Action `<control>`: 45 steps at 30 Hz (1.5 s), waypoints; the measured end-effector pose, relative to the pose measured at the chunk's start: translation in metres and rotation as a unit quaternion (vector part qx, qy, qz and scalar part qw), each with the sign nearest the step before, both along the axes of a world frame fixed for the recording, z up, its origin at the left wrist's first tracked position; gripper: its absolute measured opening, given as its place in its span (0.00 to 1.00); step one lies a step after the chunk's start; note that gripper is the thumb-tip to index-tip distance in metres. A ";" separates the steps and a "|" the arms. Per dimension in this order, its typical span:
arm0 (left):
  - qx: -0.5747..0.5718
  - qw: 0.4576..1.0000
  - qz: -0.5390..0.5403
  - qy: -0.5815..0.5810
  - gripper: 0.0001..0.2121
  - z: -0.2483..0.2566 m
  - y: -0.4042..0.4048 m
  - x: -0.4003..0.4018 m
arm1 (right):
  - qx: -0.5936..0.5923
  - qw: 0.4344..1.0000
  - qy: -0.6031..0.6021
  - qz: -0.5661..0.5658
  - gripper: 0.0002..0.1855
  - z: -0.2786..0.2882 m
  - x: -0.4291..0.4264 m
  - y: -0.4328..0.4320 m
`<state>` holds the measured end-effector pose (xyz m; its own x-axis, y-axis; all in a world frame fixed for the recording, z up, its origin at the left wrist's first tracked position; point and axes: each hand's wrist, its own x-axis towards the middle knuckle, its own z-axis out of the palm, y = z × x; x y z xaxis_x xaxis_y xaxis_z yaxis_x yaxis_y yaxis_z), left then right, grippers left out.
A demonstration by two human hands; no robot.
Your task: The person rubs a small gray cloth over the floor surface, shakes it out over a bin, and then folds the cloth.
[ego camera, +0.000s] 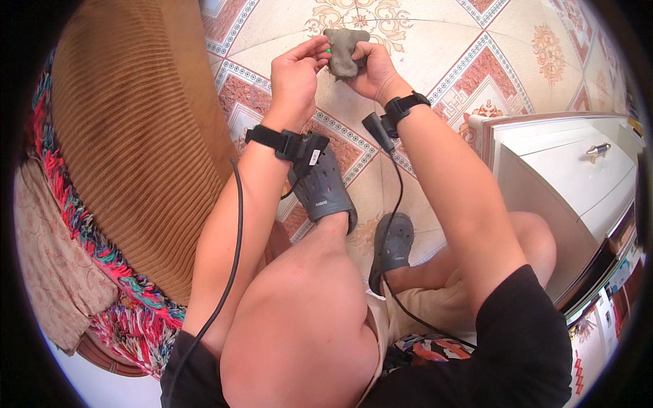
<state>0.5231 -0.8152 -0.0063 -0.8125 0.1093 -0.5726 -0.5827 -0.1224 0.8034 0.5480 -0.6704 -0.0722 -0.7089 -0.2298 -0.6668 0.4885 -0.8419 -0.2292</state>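
Observation:
A folded piece of grey-green cloth (pixel 343 55), perhaps a small pouch or a sock, is held up in front of me above the tiled floor. My right hand (pixel 376 69) grips its right side, thumb pressed on top and the other fingers underneath. My left hand (pixel 301 69) is at the cloth's left edge, its fingertips drawn close together. A tiny bright green spot (pixel 329 51) shows between those fingertips and the cloth; what it is, and whether the fingers pinch it, is too small to tell.
A brown corduroy-covered seat (pixel 132 127) with multicoloured fringe (pixel 76 219) stands on my left. To the right is a white cabinet (pixel 561 168) with a metal handle. My feet in grey clogs (pixel 321 188) rest on patterned tiles (pixel 438 30). Black cables (pixel 237 229) run along both arms.

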 end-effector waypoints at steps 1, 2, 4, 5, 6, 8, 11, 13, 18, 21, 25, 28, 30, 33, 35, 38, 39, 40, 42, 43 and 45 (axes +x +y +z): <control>0.016 1.000 0.005 0.003 0.20 0.006 0.000 -0.001 | -0.047 0.999 0.006 -0.023 0.25 0.002 -0.001 -0.003; 0.033 0.999 0.010 0.006 0.20 0.011 -0.001 -0.002 | -0.064 0.998 0.016 -0.022 0.28 0.003 -0.003 -0.004; 0.068 0.997 0.022 0.006 0.19 0.017 -0.003 -0.004 | -0.097 0.994 0.031 -0.035 0.29 0.000 -0.003 -0.002; 0.086 0.996 0.032 0.004 0.19 0.019 -0.005 -0.004 | -0.114 0.992 0.039 -0.042 0.30 -0.002 -0.002 -0.001; 0.101 0.994 0.044 0.003 0.19 0.022 -0.008 -0.004 | -0.118 0.991 0.041 -0.040 0.30 0.000 -0.003 -0.002; 0.116 0.992 0.048 0.006 0.18 0.028 -0.012 -0.004 | -0.128 0.990 0.044 -0.037 0.32 0.003 -0.004 -0.003; 0.036 0.992 0.115 0.035 0.15 0.030 -0.020 0.000 | -0.173 0.981 0.084 -0.040 0.33 0.002 -0.007 -0.003; -0.075 0.979 0.177 0.061 0.11 0.021 -0.030 0.005 | -0.188 0.977 0.093 -0.039 0.34 -0.005 -0.008 0.001; -0.376 0.886 0.248 0.107 0.10 -0.039 -0.072 0.037 | -0.188 0.975 0.109 -0.037 0.35 -0.010 -0.006 0.007; -0.370 0.882 0.290 -0.029 0.21 -0.054 -0.080 0.045 | -0.183 0.979 0.082 -0.030 0.35 -0.004 -0.004 0.000; -0.202 0.921 0.300 -0.146 0.31 -0.055 -0.081 0.042 | -0.195 0.979 0.061 -0.026 0.35 -0.005 0.002 -0.005; -0.544 0.831 0.117 -0.021 0.39 -0.058 -0.072 0.046 | -0.183 0.982 0.046 -0.021 0.35 -0.001 0.005 -0.011; -0.541 0.840 0.039 0.025 0.39 -0.063 -0.078 0.045 | -0.175 0.984 0.035 -0.022 0.35 0.001 0.006 -0.013; -0.554 0.829 -0.015 0.077 0.33 -0.073 -0.086 0.040 | -0.177 0.983 0.031 -0.028 0.34 0.000 0.008 -0.014; -0.543 0.832 0.006 0.116 0.31 -0.079 -0.089 0.033 | -0.188 0.981 0.040 -0.031 0.33 0.000 0.005 -0.017; -0.472 0.864 0.062 0.165 0.30 -0.060 -0.070 0.011 | -0.248 0.964 0.079 -0.059 0.34 0.013 -0.004 -0.012; -0.446 0.875 0.078 0.169 0.29 -0.049 -0.070 0.002 | -0.273 0.955 0.091 -0.075 0.34 0.019 -0.006 -0.017; -0.378 0.906 0.113 0.154 0.28 -0.035 -0.068 -0.009 | -0.225 0.970 0.054 -0.080 0.34 0.037 -0.009 -0.021; -0.258 0.949 0.141 0.117 0.26 0.008 -0.048 -0.024 | -0.268 0.955 0.078 -0.101 0.32 0.063 -0.014 -0.012; -0.211 0.962 0.139 0.107 0.26 0.036 -0.042 -0.033 | -0.268 0.954 0.071 -0.111 0.31 0.085 -0.021 -0.008; -0.154 0.974 0.104 0.126 0.24 0.096 -0.027 -0.040 | -0.310 0.936 0.105 -0.127 0.31 0.126 -0.029 0.008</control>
